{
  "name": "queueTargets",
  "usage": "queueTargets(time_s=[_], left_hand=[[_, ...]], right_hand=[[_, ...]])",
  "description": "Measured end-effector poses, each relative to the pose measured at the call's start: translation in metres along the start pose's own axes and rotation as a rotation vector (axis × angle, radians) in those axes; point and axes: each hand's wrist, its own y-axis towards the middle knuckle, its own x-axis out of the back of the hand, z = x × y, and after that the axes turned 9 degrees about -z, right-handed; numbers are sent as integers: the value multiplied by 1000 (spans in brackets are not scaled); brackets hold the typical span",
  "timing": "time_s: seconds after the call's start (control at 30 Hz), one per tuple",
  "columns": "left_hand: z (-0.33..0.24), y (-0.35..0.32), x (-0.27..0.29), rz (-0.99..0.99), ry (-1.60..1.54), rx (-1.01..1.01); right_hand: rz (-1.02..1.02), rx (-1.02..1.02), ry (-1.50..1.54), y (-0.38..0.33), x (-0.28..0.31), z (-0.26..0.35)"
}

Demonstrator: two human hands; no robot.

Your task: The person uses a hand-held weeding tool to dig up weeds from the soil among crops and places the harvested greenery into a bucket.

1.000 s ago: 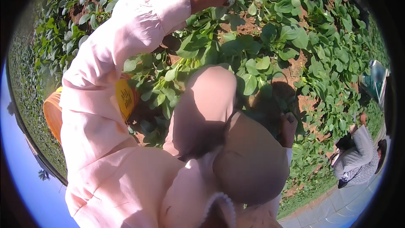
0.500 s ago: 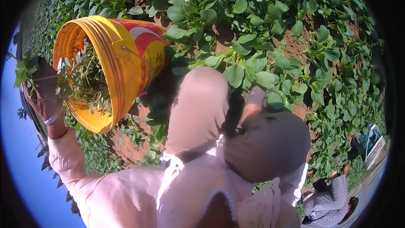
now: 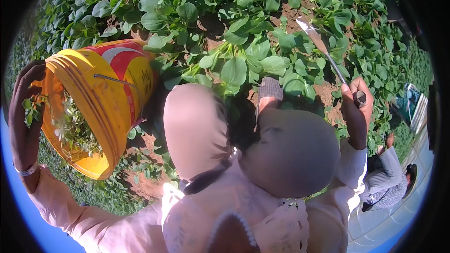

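Right grip (image 3: 357, 112): clenched on the dark handle of a tool (image 3: 321, 47), whose butt shows beside the thumb. The thin shaft runs up and to the left, away from the body, to a flat, pale-tipped blade. The blade is over the plants; contact with leaves or soil cannot be confirmed.

Left grip (image 3: 22, 119): in shadow, bent fingers at the rim of the bucket (image 3: 88, 89). A leafy sprig (image 3: 31, 111) lies against the palm side. Whether the fingers are closed on rim or sprig cannot be told. A white band (image 3: 26, 171) circles the wrist.

Bucket: yellow with a red and white pattern, left of the knees, mouth turned toward the left grip. Loose greens (image 3: 77, 129) lie inside; a wire handle (image 3: 115, 80) crosses the outer wall. Whether it stands upright cannot be judged through this lens.

Left knee (image 3: 194, 129) in sunlight; right knee (image 3: 293, 154) in shade. Broad-leaved plants (image 3: 234, 71) grow close in front of both, with reddish soil (image 3: 145, 185) visible between rows.

Lower right, well apart: a co-worker (image 3: 386, 175) in grey, bent low near the plants.
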Motion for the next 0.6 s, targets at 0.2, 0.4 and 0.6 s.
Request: queueTargets(time_s=[0.2, 0.4, 0.6], left_hand=[[-50, 67, -14, 63, -154, -289], [-81, 144, -55, 168, -221, -269], [-127, 253, -204, 250, 264, -491]], right_hand=[[108, 383, -209, 55, -104, 3], [187, 440, -585, 64, -105, -7], [24, 555, -698, 62, -73, -37]])
